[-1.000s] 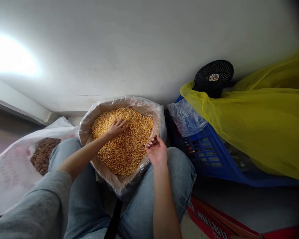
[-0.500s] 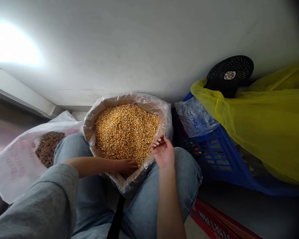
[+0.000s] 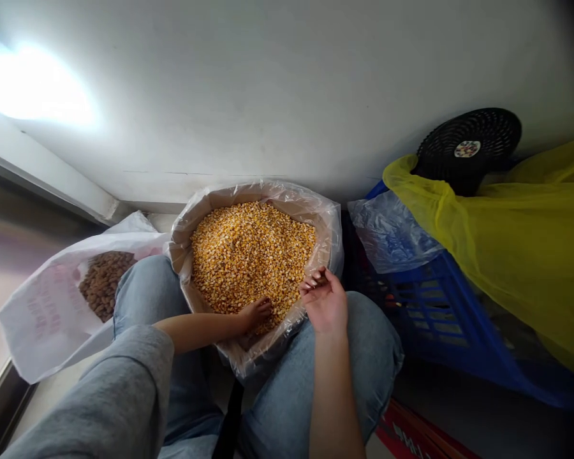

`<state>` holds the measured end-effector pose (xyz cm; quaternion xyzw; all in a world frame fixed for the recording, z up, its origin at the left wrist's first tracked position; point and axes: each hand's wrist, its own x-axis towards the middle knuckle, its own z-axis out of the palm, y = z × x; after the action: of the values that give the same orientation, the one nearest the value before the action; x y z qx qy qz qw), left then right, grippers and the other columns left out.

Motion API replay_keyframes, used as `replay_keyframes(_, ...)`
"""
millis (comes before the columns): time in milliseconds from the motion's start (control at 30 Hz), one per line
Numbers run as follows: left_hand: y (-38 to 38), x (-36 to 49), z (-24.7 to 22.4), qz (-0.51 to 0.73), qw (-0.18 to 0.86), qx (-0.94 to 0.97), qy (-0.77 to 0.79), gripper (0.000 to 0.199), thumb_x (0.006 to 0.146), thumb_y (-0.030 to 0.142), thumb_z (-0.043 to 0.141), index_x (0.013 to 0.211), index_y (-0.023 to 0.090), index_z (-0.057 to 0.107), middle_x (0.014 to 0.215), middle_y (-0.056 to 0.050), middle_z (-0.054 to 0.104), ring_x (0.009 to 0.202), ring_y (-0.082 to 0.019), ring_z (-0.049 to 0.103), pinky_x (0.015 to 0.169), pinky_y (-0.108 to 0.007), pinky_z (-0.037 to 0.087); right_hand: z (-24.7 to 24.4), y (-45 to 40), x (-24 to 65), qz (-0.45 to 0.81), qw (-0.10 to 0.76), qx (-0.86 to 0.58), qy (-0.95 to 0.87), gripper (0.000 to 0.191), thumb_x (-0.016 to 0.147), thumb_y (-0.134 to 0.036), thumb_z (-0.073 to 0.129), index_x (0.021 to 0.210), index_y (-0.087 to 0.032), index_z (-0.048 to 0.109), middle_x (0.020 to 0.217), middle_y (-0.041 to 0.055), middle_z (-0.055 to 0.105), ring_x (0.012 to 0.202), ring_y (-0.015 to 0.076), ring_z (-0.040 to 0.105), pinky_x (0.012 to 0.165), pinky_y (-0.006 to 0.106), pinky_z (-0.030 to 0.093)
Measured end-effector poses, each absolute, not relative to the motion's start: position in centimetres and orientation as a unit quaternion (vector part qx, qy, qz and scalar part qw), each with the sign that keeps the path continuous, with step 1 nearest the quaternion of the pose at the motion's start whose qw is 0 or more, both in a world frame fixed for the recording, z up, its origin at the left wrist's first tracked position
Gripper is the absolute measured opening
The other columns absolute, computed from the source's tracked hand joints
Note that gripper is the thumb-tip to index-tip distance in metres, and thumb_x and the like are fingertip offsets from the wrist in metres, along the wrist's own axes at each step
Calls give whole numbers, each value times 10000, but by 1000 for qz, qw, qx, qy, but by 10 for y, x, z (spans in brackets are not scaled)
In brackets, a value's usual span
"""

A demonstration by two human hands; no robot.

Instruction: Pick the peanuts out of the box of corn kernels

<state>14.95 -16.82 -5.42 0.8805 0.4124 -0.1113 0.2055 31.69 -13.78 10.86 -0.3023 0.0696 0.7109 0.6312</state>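
My left hand (image 3: 256,313) rests on the near side of the dried corn kernels (image 3: 253,255). Its fingers are bent together and partly sunk among the grains; what they grip is hidden. The corn fills a large sack (image 3: 333,233) lined with clear plastic, held upright between my knees. Over the sack's right rim, my right hand (image 3: 325,301) is turned palm up. Its fingers curl inward near the thumb, with a small dark spot in their hollow that I cannot make out.
To the left, a white bag (image 3: 43,319) holds brown nut-like pieces (image 3: 106,284). On the right stands a blue crate (image 3: 425,306) with a crumpled plastic bag (image 3: 392,233), yellow mesh (image 3: 521,248) and a black fan (image 3: 469,146). A red box (image 3: 411,433) lies below.
My left hand has lifted slightly from lying flat in the corn, its fingers now drawn together. My right hand keeps its palm-up pose. The whole view has shifted a little.
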Motion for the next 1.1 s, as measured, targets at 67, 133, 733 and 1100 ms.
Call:
replay_keyframes(67,-156,145,-51,-113,209,912,335,341,595,53,504,790,296,640,989,27,617,1108,-127,420,977,-329,266,107,-137,317,711,630,-304,72,17,686,-169,506,702,-174,508,563,-62,463,470,40,410,454,176,368)
replay_keyframes(133,-143,139,-42,-110,213,934,265,329,648,57,497,845,287,624,1028,26,599,1140,-121,378,1010,-334,193,107,-137,317,711,630,-307,66,16,685,-176,511,701,-177,508,568,-62,464,474,39,414,455,177,368)
replay_keyframes(733,-29,50,66,-37,25,910,413,200,809,294,430,861,182,587,875,-55,572,832,-158,491,732,-284,365,107,-134,307,708,623,-324,80,32,669,-194,529,694,-177,519,568,-54,496,490,53,461,455,179,392)
replay_keyframes(1100,-63,122,108,99,157,908,374,315,866,279,282,1096,198,482,1039,-47,516,951,-126,482,794,-266,383,99,-133,264,773,531,-332,103,100,702,-261,532,743,-176,564,655,-1,593,606,101,564,519,219,467)
